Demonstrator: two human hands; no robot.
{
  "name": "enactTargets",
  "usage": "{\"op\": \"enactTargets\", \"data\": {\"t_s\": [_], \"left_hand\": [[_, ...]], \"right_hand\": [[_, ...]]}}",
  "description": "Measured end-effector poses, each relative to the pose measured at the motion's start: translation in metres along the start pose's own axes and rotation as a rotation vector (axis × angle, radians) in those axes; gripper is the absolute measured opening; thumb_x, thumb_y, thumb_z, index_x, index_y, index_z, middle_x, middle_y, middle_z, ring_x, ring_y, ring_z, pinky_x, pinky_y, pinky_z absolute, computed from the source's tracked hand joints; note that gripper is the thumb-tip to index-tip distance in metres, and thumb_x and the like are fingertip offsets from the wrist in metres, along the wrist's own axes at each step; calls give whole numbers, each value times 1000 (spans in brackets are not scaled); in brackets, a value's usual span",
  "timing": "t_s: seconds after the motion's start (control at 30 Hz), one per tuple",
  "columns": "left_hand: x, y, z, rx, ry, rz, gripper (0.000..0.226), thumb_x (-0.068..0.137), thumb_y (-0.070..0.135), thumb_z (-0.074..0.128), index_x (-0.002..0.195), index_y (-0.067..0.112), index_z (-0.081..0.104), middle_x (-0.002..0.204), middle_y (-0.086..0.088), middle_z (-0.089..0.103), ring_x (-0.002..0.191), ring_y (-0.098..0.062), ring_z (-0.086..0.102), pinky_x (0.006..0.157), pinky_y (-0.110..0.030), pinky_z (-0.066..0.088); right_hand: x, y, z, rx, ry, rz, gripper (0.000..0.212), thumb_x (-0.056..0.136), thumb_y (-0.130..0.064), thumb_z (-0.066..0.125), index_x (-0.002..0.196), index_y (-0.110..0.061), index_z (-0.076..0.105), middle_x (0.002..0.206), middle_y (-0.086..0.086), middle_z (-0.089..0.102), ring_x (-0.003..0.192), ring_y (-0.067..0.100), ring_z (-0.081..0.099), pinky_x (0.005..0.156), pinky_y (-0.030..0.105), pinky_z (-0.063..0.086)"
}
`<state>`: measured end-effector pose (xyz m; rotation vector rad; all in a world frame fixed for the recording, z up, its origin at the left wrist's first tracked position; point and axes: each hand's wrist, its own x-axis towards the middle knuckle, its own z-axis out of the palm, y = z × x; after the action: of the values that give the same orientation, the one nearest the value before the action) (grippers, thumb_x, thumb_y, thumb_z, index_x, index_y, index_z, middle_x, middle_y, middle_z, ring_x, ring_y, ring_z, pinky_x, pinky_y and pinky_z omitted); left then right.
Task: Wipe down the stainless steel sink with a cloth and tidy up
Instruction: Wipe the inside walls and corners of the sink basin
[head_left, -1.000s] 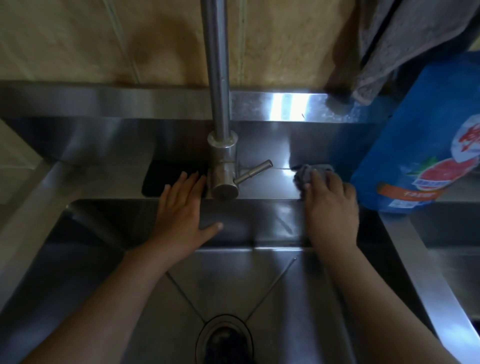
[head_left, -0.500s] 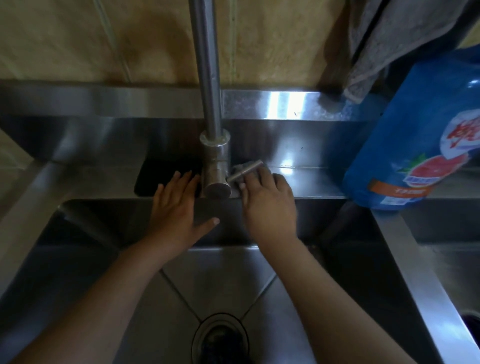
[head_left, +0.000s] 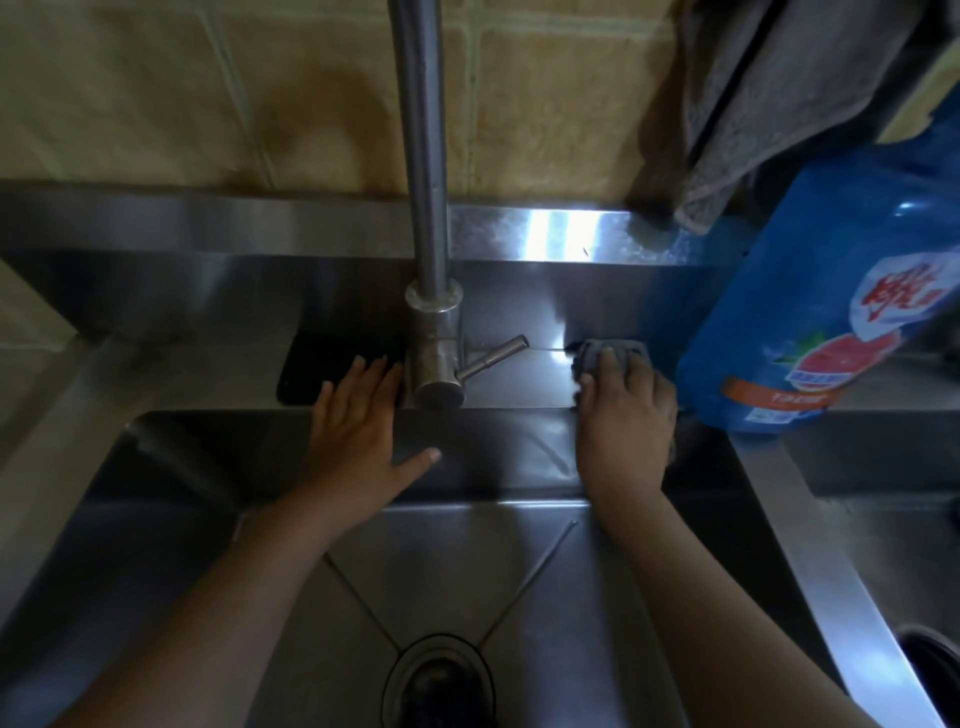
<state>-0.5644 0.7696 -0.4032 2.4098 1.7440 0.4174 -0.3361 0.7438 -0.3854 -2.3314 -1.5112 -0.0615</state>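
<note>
A stainless steel sink (head_left: 171, 545) fills the view from above, its basin dim, its back ledge catching a bright glare. A blue detergent pouch (head_left: 810, 322) leans at the right end of the ledge, and a grey towel (head_left: 753, 104) hangs on the wall above it. A tall faucet (head_left: 422, 208) rises from the middle of the ledge.

The left hand (head_left: 358, 421) lies flat on the ledge just beside the faucet base with its fingers spread, its grip released. The right hand (head_left: 626, 415) presses down on a small grey cloth (head_left: 613, 349), fingers laid over it rather than clenched.

The cloth sits on the ledge between the faucet and the pouch, and shows past the fingertips. It looks soft, light and limp, probably damp, so it would bunch under a sideways push. It seems best held under a flat palm, fingers spread across its top, to slide over the slick steel.
</note>
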Motion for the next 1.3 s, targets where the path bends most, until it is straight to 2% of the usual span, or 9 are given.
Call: {"op": "enactTargets", "data": {"t_s": [0.23, 0.4, 0.5, 0.63, 0.9, 1.0, 1.13, 1.23, 1.3], "left_hand": [[1, 0, 0, 32, -10, -25, 97, 75, 66, 51, 147, 19, 5, 156, -2, 3, 141, -17, -11, 108, -32, -15], [2, 3, -15, -42, -88, -33, 97, 76, 61, 56, 147, 18, 6, 156, -2, 3, 142, -16, -9, 110, -33, -12], [-3, 6, -30, -151, -103, -43, 97, 79, 52, 60, 147, 16, 0, 156, -3, -5, 139, -13, -14, 109, -28, -10], [-13, 12, -57, -244, -39, -86, 95, 81, 43, 63, 146, 14, 0, 155, -2, -9, 139, -12, -16, 112, -30, -6], [-77, 41, -110, -497, 2, -239, 82, 83, 30, 65, 145, 11, 16, 155, -7, 9, 142, -19, 8, 112, -31, 11], [-112, 58, -125, -566, 32, -250, 77, 81, 20, 69, 142, 6, 24, 150, -15, 22, 138, -24, 21, 107, -25, 17], [-148, 79, -143, -690, -6, -248, 73, 83, 18, 66, 142, 9, 25, 148, -11, 25, 136, -21, 25, 106, -25, 21], [-167, 91, -158, -788, 25, -226, 63, 84, 14, 64, 139, 10, 32, 143, -5, 32, 132, -20, 32, 108, -30, 27], [-175, 98, -169, -839, 73, -210, 55, 85, 11, 62, 135, 12, 38, 137, 0, 37, 127, -19, 38, 105, -33, 33]], "right_hand": [[-17, -34, 0, -58, -125, -267, 48, 94, -17, 35, 141, -17, 29, 146, 10, 32, 122, 31, 36, 101, 38, 28], [-16, -29, -22, -146, -230, -338, 54, 91, -10, 37, 142, -17, 24, 144, 12, 31, 116, 33, 38, 96, 40, 34], [-21, -27, -36, -118, -293, -292, 52, 92, -12, 42, 141, -19, 27, 142, 11, 34, 117, 33, 38, 97, 39, 35], [-27, -22, -53, 324, -299, -62, 39, 97, -22, 42, 135, -18, 44, 127, 15, 51, 112, 32, 46, 93, 31, 35], [-95, 1, -107, 819, -305, 182, 36, 93, -15, 55, 129, -13, 55, 118, 8, 62, 105, 16, 58, 91, 23, 42], [-127, 7, -129, 901, -265, 247, 38, 89, -12, 60, 127, -10, 56, 110, 2, 63, 93, 4, 57, 80, 5, 40], [-158, 22, -152, 1000, -283, 320, 39, 87, -11, 63, 125, -9, 57, 115, 7, 65, 106, 14, 60, 96, 27, 45], [-171, 34, -166, 1032, -277, 302, 40, 86, -10, 63, 126, -10, 56, 113, 4, 66, 102, 9, 62, 92, 26, 48], [-172, 42, -177, 1038, -268, 265, 39, 86, -10, 63, 125, -13, 57, 108, -1, 68, 93, -3, 63, 82, 15, 50]]}}
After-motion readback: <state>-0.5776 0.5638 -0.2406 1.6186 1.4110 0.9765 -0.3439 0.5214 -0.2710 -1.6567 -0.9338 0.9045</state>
